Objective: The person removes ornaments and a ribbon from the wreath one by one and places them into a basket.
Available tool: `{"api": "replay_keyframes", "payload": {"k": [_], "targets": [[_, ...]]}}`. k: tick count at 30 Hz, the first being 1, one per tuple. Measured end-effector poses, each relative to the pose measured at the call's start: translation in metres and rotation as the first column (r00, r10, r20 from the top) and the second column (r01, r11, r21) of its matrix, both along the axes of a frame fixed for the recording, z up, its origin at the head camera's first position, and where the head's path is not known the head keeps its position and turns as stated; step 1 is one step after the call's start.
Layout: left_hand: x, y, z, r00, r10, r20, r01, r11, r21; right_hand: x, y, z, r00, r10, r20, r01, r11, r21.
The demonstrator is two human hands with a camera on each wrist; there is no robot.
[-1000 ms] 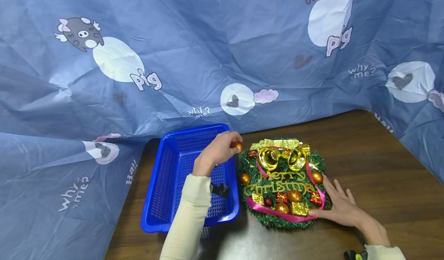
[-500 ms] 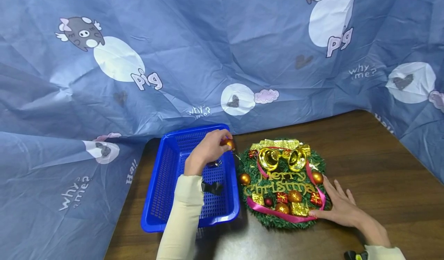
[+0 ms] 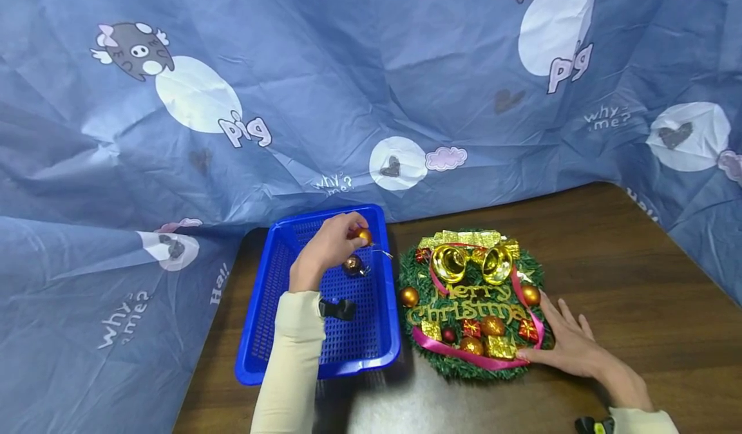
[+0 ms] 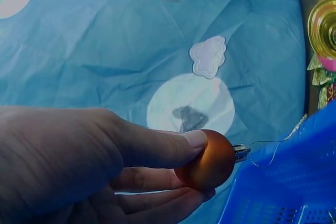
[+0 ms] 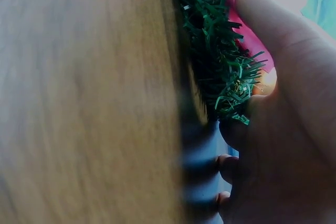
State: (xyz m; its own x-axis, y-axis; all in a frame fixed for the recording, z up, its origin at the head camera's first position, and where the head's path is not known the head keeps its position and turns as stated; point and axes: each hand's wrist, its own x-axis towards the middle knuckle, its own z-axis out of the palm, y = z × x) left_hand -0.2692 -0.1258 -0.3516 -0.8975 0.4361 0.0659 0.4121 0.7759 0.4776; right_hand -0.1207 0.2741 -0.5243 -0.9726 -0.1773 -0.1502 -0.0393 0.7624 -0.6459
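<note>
Sleeves: both arms wore long, close-fitting cream sleeves reaching the wrists | Left wrist: a black strap [image 3: 338,308] sat over the cuff | Right wrist: a black fitting with a yellow spot [image 3: 592,425] showed at the cuff | Hands: left hand [image 3: 322,250] and right hand [image 3: 570,347] were bare, without gloves

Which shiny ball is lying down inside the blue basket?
The dark copper ball, alone on the floor of the blue basket. The left hand pinches an orange ball above it; all the others sit on the wreath.
</note>
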Motion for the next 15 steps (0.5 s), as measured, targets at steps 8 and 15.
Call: {"api": "replay_keyframes", "payload": {"k": [8, 15], "targets": [[-0.001, -0.011, -0.004, 1.000, 0.031, 0.000, -0.031, 0.999, -0.019, -0.001, 0.002, -0.001, 1.000, 0.004, -0.002, -0.004, 1.000, 0.016], [-0.001, -0.020, -0.012, 0.997, 0.070, 0.036, -0.069, 0.997, -0.026, -0.001, 0.001, -0.001, 1.000, 0.007, 0.005, -0.007, 1.000, 0.020]]}}
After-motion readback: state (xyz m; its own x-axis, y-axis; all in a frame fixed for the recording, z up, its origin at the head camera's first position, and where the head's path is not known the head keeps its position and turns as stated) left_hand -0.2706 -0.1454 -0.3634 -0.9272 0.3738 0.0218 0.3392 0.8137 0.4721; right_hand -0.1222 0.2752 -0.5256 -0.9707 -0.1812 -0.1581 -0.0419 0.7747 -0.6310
